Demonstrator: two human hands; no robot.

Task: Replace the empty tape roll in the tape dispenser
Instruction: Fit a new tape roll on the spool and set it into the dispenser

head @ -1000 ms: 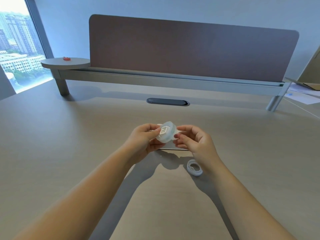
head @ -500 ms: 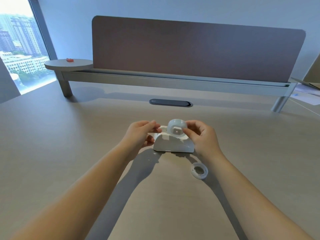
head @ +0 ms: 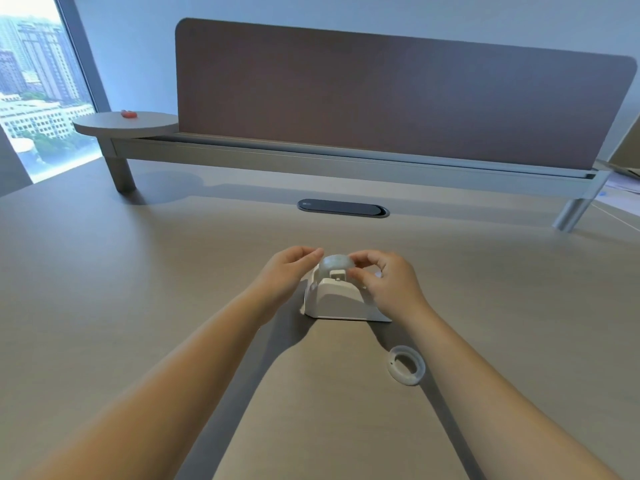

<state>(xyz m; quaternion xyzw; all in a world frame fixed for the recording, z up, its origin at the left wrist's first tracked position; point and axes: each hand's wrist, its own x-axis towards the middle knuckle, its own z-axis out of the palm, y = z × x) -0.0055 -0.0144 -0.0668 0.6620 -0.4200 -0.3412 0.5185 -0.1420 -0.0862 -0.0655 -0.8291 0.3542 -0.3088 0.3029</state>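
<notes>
At frame centre, the left hand [head: 289, 271] and right hand [head: 388, 284] pinch a translucent round tape roll [head: 335, 264] into the white plastic dispenser [head: 341, 301]. The empty clear ring [head: 406, 365] lies on the desk at lower right, so removal looks done; seating remains.

Wide, matte beige desk top [head: 138, 289]. Directly on it: white plastic tape dispenser [head: 341, 301], sitting mid-desk. Near and to the right of the dispenser, closer to the camera, translucent whitish empty tape ring [head: 406, 365], lying flat. Beyond the dispenser, dark oval cable grommet [head: 343, 208], set flush.
</notes>
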